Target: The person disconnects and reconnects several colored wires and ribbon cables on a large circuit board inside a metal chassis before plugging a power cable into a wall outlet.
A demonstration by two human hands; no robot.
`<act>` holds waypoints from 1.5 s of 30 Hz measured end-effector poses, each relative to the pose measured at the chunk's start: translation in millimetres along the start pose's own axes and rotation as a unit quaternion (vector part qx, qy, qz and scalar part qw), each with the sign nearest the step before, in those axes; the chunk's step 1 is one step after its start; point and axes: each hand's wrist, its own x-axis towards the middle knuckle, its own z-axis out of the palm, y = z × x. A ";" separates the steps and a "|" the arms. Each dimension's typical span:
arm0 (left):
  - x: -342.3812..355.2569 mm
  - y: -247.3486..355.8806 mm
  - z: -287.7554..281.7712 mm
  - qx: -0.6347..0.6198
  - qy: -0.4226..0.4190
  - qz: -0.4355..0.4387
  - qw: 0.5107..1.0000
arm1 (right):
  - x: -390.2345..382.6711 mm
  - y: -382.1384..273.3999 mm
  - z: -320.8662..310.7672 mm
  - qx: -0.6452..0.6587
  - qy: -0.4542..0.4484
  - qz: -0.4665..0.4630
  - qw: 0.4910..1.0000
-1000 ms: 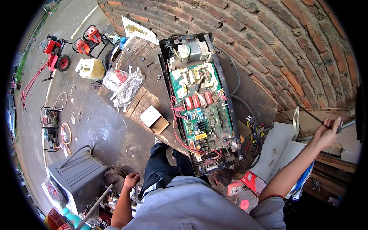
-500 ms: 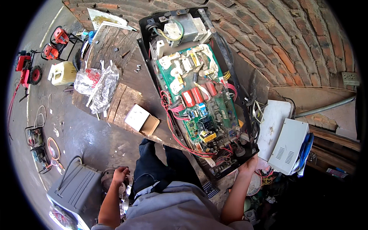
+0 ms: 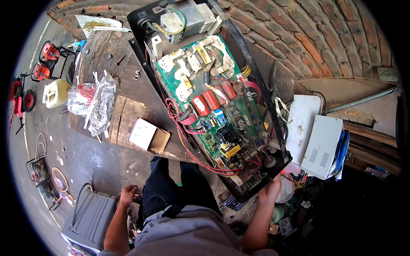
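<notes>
An open black metal chassis (image 3: 137, 59) stands slanted over the workbench, its front end close to me. Inside lies a dusty green circuit board (image 3: 239, 70) with red cylindrical parts, white sealant blobs and bundles of red and pink wires. At the far end sits a grey metal box (image 3: 194, 21) with a green-yellow wire. My right hand (image 3: 270, 190) is closed around the chassis's near right corner, its fingertips partly hidden beneath the edge. Low beside my left thigh, my left hand (image 3: 129, 195) is curled closed; whether anything is inside it is hidden.
On the wooden bench (image 3: 96, 55) lie a clear plastic bag (image 3: 102, 104), an open small carton (image 3: 143, 133) and a few screws (image 3: 137, 75). A grey metal case (image 3: 322, 147) stands at right, near a brick wall (image 3: 307, 42). A grey machine (image 3: 89, 213) is at lower left.
The chassis appears larger and its far end has shifted left and nearer the top of the view. My right hand stays at its near corner; the view has also shifted slightly.
</notes>
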 end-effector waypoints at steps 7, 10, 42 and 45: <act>-1.6 27.7 1.1 0.015 -0.002 0.012 1.000 | -23.5 6.7 26.7 -0.068 0.050 -0.057 0.995; -4.9 33.3 2.7 0.017 -0.007 0.013 1.000 | -23.6 14.2 9.8 -0.086 0.052 -0.057 0.993; -14.5 97.8 24.4 0.125 -0.050 0.099 0.986 | -35.0 28.8 -2.6 -0.105 0.052 -0.035 0.992; -12.0 94.6 24.8 0.137 -0.059 0.141 0.979 | -32.4 34.4 -11.2 -0.097 0.039 -0.046 0.993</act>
